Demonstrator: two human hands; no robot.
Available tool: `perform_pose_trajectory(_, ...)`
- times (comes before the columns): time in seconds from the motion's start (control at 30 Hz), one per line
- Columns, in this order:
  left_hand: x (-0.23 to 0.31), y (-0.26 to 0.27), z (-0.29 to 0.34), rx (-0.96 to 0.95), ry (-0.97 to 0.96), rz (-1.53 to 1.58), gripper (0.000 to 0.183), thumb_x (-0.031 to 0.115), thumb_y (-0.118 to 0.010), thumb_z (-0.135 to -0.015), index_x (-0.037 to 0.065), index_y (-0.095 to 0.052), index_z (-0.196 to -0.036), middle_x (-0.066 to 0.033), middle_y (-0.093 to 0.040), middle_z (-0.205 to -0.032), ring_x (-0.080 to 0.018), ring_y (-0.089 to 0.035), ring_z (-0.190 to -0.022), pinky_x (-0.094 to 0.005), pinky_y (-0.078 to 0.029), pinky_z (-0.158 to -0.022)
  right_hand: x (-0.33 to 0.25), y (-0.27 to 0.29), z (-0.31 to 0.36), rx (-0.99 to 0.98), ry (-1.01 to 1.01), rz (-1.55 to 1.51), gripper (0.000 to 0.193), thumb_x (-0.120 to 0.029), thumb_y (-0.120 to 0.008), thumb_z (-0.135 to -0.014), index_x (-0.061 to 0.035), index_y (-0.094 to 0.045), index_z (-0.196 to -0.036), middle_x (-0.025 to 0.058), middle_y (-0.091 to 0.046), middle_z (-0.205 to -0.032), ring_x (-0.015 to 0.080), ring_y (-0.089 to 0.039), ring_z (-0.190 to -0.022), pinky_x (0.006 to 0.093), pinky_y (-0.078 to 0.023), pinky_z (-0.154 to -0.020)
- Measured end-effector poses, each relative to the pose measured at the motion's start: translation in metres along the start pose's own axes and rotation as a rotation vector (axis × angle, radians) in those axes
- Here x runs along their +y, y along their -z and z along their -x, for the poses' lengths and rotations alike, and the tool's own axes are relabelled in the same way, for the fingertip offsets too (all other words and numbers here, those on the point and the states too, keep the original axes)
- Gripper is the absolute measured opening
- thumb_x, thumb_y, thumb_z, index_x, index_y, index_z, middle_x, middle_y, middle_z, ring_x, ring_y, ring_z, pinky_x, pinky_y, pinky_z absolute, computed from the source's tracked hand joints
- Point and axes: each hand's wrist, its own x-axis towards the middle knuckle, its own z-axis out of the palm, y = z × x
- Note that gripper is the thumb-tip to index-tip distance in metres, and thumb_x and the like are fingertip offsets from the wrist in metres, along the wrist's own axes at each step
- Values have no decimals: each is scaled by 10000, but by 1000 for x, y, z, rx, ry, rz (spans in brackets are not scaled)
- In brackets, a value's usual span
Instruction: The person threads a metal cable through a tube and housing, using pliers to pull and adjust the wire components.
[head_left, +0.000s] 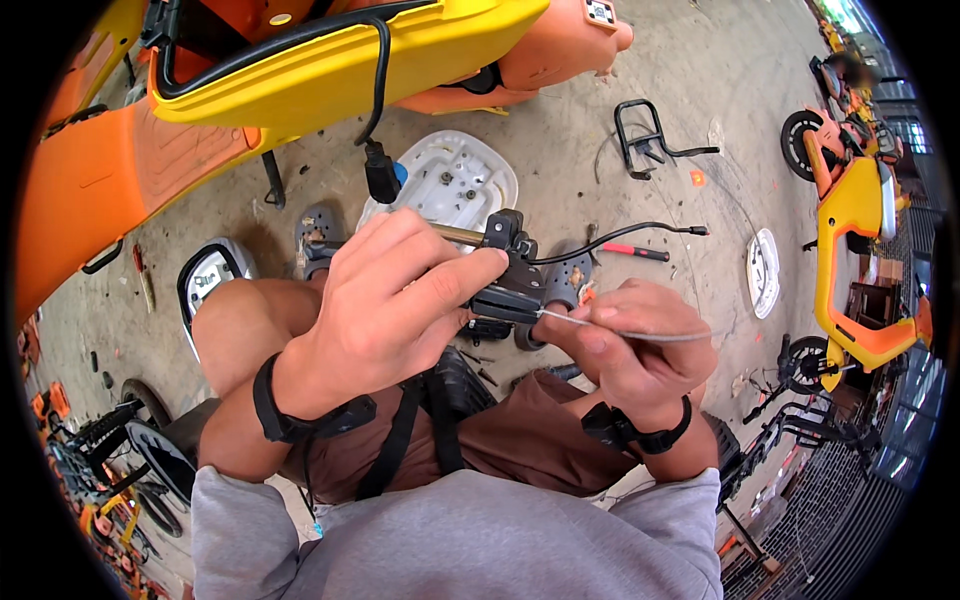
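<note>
My left hand (405, 290) is closed around a black brake lever assembly (515, 285) with a clamp at its top, held over my lap. A thin grey cable (563, 317) runs from the lever's end to my right hand (640, 350), whose thumb and fingers pinch it; its far part trails past the fingers to the right. A black lead (620, 236) with a small plug curves out of the assembly to the right. Behind my left hand, a brass-coloured rod (457, 234) reaches to the clamp; whether it is joined to it I cannot tell.
An orange and yellow scooter body (350, 75) fills the upper left, a black plug (381, 175) dangling from it. White plastic covers (468, 160), a black tubular bracket (640, 135) and a red-handled tool (637, 252) lie on the floor. Another yellow scooter (840, 280) stands at the right.
</note>
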Motion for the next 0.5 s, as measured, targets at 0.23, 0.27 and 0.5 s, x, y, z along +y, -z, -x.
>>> perform_pose_trajectory(0.23, 1, -1, 0, 34, -58, 2, 572, -97, -673, -437, -15, -678, -1002, -79, -586, -735, -253, -519, -624, -342, -405, -551, -3, 4, 1, -53, 87, 57, 282, -17, -832, -714, -47, -677, -949, 82, -714, -776, 168, -616, -552, 260, -407, -467)
perform_pose_trajectory(0.27, 1, -1, 1, 42, -60, -10, 568, -62, -684, -439, -2, -680, -1004, -69, -574, -730, -246, -521, -630, -340, -402, -548, -3, 4, 2, -48, 96, 52, 278, -19, -832, -715, -43, -677, -944, 84, -714, -770, 165, -614, -546, 258, -408, -465)
perform_pose_trajectory(0.5, 4, 2, -3, 20, -38, 50, 569, -49, -714, -432, -1, -682, -999, -70, -585, -729, -236, -533, -618, -324, -411, -539, -5, 2, 5, 57, 58, -38, 182, 5, -780, -757, 2, -675, -906, 114, -705, -750, 181, -634, -563, 256, -439, -492)
